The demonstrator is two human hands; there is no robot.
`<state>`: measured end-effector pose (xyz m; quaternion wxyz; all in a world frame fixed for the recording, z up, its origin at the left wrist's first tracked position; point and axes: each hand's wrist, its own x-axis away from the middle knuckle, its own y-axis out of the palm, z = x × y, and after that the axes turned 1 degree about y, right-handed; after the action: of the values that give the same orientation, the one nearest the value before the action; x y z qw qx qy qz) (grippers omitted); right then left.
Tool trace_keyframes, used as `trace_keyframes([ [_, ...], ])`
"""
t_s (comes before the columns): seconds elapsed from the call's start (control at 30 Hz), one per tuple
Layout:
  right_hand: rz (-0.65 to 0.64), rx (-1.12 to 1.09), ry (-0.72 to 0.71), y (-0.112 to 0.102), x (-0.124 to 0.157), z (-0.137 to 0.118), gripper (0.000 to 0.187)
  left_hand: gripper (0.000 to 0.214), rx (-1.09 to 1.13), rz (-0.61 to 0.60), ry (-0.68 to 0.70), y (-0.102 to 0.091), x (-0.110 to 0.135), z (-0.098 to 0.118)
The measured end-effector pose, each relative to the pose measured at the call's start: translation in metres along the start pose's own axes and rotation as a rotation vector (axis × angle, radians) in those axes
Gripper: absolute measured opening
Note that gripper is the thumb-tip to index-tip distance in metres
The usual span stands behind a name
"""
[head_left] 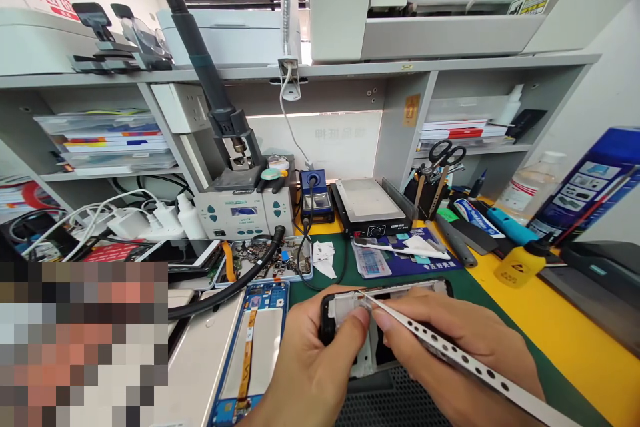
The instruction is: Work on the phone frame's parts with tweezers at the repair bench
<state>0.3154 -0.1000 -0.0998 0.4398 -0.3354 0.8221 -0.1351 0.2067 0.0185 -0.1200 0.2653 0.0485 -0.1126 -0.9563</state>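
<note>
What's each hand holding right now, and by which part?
The left hand holds a phone frame by its left end; the right hand, a perforated metal tool near its pointed tip.

The yellow bench [575, 333], partly covered by a green mat [555, 380], carries a flat-topped heating plate [367, 200]. To the plate's left stand a small blue soldering station [317, 190] and a grey hot-air station [240, 213]; to its right, a yellow bottle [520, 263]. On the plate's near side lie a blue card [430, 257] and, further left, crumpled white tissue [325, 258].
</note>
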Motion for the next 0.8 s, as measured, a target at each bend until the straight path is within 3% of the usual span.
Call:
trace_keyframes([
  [0.4, 0.071, 0.016, -0.091, 0.0011, -0.0009, 0.0022, 0.018, 0.029, -0.061, 0.083, 0.087, 0.0033, 0.0020, -0.0052],
  [0.8, -0.012, 0.075, -0.032, -0.0049, 0.0073, 0.0056, 0.016, 0.028, -0.043, 0.097, 0.055, 0.0035, 0.0022, -0.0059],
])
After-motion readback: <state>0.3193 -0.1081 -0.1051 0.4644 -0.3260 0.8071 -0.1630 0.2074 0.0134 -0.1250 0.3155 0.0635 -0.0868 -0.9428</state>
